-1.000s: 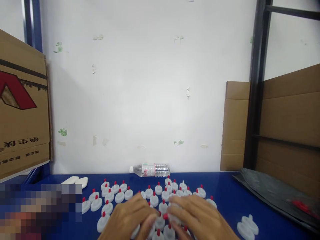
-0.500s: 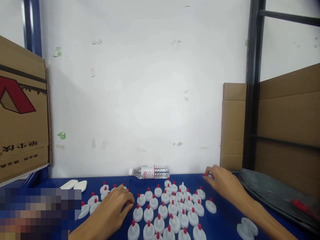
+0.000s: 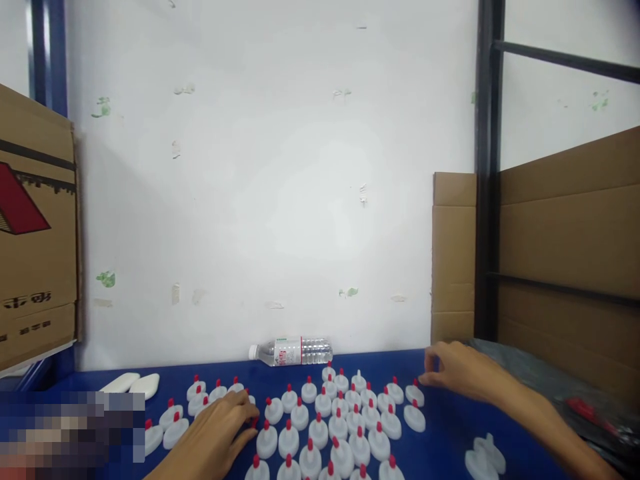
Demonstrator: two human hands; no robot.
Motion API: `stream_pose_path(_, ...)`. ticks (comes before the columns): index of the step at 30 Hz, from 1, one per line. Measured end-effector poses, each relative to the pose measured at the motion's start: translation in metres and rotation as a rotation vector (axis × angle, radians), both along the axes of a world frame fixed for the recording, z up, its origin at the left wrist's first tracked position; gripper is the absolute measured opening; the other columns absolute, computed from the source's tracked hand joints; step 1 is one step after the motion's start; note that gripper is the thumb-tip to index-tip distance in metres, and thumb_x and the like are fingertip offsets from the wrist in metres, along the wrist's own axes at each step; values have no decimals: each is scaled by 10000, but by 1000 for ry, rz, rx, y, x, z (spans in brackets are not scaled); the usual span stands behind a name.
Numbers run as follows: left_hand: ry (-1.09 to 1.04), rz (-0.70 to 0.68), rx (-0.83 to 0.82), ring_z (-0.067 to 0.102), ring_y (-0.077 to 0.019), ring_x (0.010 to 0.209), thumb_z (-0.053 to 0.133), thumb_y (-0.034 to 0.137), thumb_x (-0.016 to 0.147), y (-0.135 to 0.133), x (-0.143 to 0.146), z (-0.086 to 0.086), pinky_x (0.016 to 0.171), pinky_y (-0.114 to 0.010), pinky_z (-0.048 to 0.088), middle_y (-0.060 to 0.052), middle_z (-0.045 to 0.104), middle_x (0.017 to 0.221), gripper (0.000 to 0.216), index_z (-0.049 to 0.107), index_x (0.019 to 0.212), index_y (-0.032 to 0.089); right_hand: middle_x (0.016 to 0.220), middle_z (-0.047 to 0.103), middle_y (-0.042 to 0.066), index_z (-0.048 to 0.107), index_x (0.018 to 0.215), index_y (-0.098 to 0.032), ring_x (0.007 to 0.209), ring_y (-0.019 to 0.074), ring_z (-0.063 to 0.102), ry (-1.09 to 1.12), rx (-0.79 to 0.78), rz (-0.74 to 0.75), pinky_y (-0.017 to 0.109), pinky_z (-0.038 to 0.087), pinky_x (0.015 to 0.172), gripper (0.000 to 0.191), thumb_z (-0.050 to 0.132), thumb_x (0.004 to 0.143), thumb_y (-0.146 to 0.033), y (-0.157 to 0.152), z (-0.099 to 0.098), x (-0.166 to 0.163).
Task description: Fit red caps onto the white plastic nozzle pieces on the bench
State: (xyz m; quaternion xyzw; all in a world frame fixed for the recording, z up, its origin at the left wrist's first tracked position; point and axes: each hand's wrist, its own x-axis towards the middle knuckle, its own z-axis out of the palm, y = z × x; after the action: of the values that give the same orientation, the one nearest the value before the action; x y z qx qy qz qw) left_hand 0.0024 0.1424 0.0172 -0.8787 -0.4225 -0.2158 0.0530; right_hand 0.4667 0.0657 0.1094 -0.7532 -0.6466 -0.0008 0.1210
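Many small white oval bottles with red caps (image 3: 310, 459) stand close together on the blue table. My left hand (image 3: 213, 430) lies over bottles at the left of the group, its fingers curled and its thumb near the forefinger. A bit of red shows between these fingertips; what they hold is hidden. At the group's right edge my right hand (image 3: 450, 365), blurred by motion, has thumb and forefinger pinched at the red cap of a standing bottle (image 3: 415, 395). Among the back bottles, one bottle (image 3: 359, 382) has a bare white nozzle without a red cap.
A clear drink bottle (image 3: 295, 351) lies against the white wall. Uncapped white bottles (image 3: 483, 461) lie at the front right, near a dark plastic bag (image 3: 545, 380) with red pieces. Two white oval objects (image 3: 145, 385) rest at the left. Cardboard boxes (image 3: 37, 247) flank both sides.
The view has shifted slightly. My right hand has moved right and nearer, and a red-capped bottle now stands at its fingertips where bare table showed. My left hand has barely moved, its fingertips closer together.
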Motion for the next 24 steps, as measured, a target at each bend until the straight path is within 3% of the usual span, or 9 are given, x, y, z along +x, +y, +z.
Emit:
stream_pose_path(2, 19, 21, -16, 689, -230, 948, 535, 201, 927, -3, 5, 6, 850, -306, 522, -50, 715, 1017, 200, 721, 976, 256, 740, 733, 16, 767, 793, -275, 690, 242, 701, 23, -69, 34, 285, 372, 550, 156, 800, 650, -328, -12, 3, 8)
stream_pose_path(6, 53, 53, -47, 672, -231, 927, 508, 177, 931, -7, 10, 13, 823, -310, 490, -53, 704, 979, 214, 713, 935, 237, 546, 666, -57, 780, 782, -299, 584, 218, 701, 49, -290, 73, 250, 404, 503, 422, 915, 402, -175, -21, -17, 12)
stream_pose_path(11, 79, 73, -96, 663, -225, 891, 514, 158, 911, -11, 10, 21, 762, -308, 455, -42, 701, 960, 200, 698, 916, 236, 360, 544, -85, 760, 677, -263, 439, 169, 632, 16, -486, 9, 240, 439, 523, 363, 839, 435, -3, -17, -36, -8)
stream_pose_path(14, 72, 73, -109, 662, -228, 892, 532, 132, 885, -14, 9, 26, 755, -309, 442, -36, 705, 956, 195, 694, 906, 239, 388, 546, -88, 745, 619, -275, 464, 162, 640, 14, -433, 59, 234, 434, 532, 361, 810, 441, 32, -21, -31, -22)
stream_pose_path(20, 106, 74, -96, 668, -229, 890, 509, 96, 879, -22, 10, 34, 767, -306, 463, -46, 720, 964, 247, 705, 944, 232, 673, 681, -57, 771, 747, -303, 696, 194, 683, -26, -181, 225, 246, 381, 557, 478, 691, 456, 69, -31, -25, -32)
stream_pose_path(24, 85, 76, -93, 675, -230, 904, 448, 145, 949, -24, 11, 40, 804, -316, 487, -82, 709, 973, 268, 711, 957, 196, 850, 710, -31, 756, 863, -322, 759, 196, 669, 52, -81, 279, 253, 436, 603, 421, 650, 564, -45, -35, -20, -25)
